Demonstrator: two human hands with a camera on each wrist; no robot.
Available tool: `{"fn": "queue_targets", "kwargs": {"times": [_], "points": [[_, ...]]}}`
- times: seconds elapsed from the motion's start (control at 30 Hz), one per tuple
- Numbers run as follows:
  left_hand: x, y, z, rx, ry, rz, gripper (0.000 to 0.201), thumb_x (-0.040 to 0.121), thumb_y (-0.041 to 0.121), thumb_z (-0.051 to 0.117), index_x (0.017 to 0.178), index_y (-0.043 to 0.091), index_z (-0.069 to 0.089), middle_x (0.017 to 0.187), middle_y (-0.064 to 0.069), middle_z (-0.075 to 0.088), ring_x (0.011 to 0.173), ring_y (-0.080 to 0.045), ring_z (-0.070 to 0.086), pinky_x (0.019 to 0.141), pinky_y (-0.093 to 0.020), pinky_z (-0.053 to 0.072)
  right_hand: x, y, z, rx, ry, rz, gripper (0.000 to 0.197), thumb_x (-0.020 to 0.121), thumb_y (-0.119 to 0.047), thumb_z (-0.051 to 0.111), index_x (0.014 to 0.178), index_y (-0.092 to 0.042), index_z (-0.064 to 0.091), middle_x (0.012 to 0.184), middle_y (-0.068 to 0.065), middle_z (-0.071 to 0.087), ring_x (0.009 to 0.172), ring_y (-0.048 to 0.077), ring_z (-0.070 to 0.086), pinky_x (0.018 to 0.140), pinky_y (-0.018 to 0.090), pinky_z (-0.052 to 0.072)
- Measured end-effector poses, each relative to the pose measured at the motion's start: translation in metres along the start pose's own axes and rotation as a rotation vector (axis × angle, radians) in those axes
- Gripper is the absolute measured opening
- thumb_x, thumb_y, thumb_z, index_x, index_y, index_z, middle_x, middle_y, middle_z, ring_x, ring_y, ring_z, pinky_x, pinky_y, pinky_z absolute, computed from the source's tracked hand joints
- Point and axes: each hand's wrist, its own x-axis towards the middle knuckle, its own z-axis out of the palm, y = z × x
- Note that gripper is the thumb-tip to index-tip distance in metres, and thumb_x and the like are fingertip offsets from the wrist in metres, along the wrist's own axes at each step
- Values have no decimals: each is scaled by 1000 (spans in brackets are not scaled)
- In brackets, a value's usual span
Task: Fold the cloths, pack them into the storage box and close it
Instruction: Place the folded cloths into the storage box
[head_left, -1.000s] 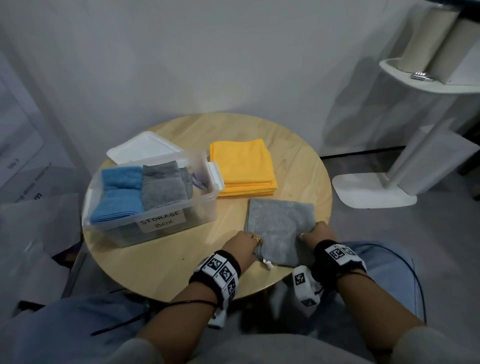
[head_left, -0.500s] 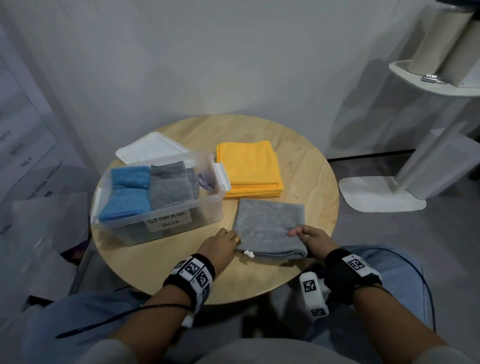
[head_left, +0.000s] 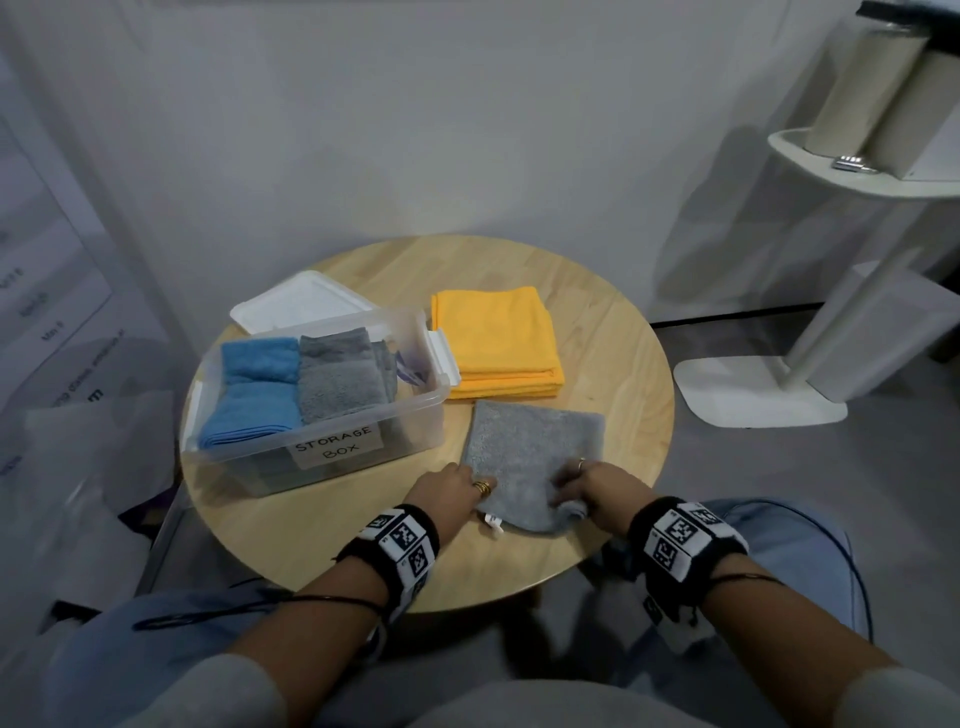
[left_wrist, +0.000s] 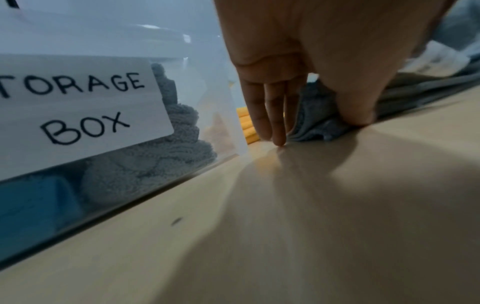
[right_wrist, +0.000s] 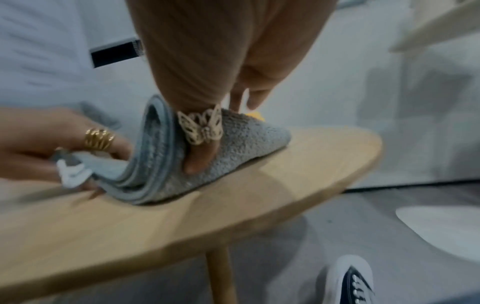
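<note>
A folded grey cloth (head_left: 530, 447) lies on the round wooden table (head_left: 613, 364), near its front edge. My left hand (head_left: 457, 491) pinches its near left corner by the white tag, thumb pressing the cloth (left_wrist: 319, 123) onto the wood. My right hand (head_left: 589, 483) grips the near right edge and lifts it, so the cloth (right_wrist: 246, 139) curls up into a fold. The clear storage box (head_left: 415, 436) stands open to the left, holding a blue cloth (head_left: 249, 389) and grey cloths (head_left: 337, 379). Its white lid (head_left: 296, 306) lies behind it.
A stack of folded orange cloths (head_left: 498, 343) lies right of the box, just behind the grey cloth. A white stand with a flat base (head_left: 753, 389) is on the floor to the right. My knees are under the table's front edge.
My right hand has gathered the near right edge of the grey cloth and raised it off the table. My left hand stays on the near left corner.
</note>
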Motion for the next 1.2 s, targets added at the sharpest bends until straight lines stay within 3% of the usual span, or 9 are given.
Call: {"fn": "queue_targets", "kwargs": {"times": [0.1, 0.2, 0.33, 0.43, 0.63, 0.8, 0.97, 1.03, 1.2], "points": [[1, 2, -1, 68, -9, -3, 49, 96, 8, 41, 143, 16, 30, 131, -13, 44, 116, -30, 48, 83, -39, 45, 1, 5, -6, 182, 49, 178, 32, 90, -22, 48, 113, -7, 64, 116, 11, 64, 108, 25, 58, 83, 25, 38], [4, -1, -3, -32, 53, -6, 41, 93, 12, 49, 133, 12, 46, 131, -8, 43, 119, -26, 43, 87, -37, 43, 0, 19, 1, 521, 151, 292, 24, 96, -17, 49, 112, -6, 64, 109, 11, 66, 101, 23, 58, 81, 22, 38], [8, -21, 2, -522, 135, 76, 61, 68, 27, 79, 122, 9, 57, 140, 3, 35, 127, -15, 36, 103, -25, 33, -1, 25, 7, 918, 260, 412, 11, 98, -13, 44, 99, -13, 55, 92, -1, 57, 91, 13, 51, 69, 11, 41], [3, -16, 1, -973, 214, 96, 76, 64, 10, 84, 131, 7, 49, 127, 6, 45, 115, -4, 45, 97, -15, 35, 0, 37, 7, 959, 284, 475, 9, 99, -19, 41, 100, -13, 48, 96, 5, 54, 99, 20, 48, 80, 27, 40], [11, 12, 4, -1433, 364, -155, 26, 88, 17, 64, 113, 10, 61, 106, 1, 67, 103, -15, 63, 85, -20, 48, 9, 39, 5, 796, 341, 588, 19, 98, -25, 43, 95, -7, 47, 96, 14, 55, 92, 23, 49, 76, 30, 34], [25, 21, 9, -1382, 380, -368, 35, 92, 37, 54, 113, 10, 53, 105, -5, 64, 100, -21, 61, 85, -31, 48, 21, 31, 0, 563, 285, 620, 21, 99, -30, 39, 92, -10, 40, 99, 20, 57, 97, 31, 55, 73, 29, 32], [33, 23, 6, -1313, 484, -527, 36, 95, 34, 50, 67, 12, 43, 77, -24, 57, 91, -42, 58, 69, -36, 39, 31, 30, -3, 506, 244, 660, 32, 100, -34, 36, 106, -7, 52, 116, 21, 60, 108, 34, 56, 85, 33, 39], [32, 24, 8, -1228, 442, -555, 44, 95, 36, 49, 59, 18, 32, 84, -30, 59, 88, -42, 59, 69, -40, 42, 32, 30, -2, 481, 205, 701, 39, 101, -32, 34, 119, -3, 53, 123, 21, 58, 114, 35, 53, 93, 33, 39], [31, 25, 7, -1177, 382, -646, 59, 95, 44, 46, 59, -2, 51, 66, -23, 57, 74, -38, 58, 61, -34, 36, 39, 26, -3, 433, 161, 739, 42, 101, -33, 31, 123, -3, 51, 126, 20, 57, 116, 34, 52, 95, 34, 39]]}}
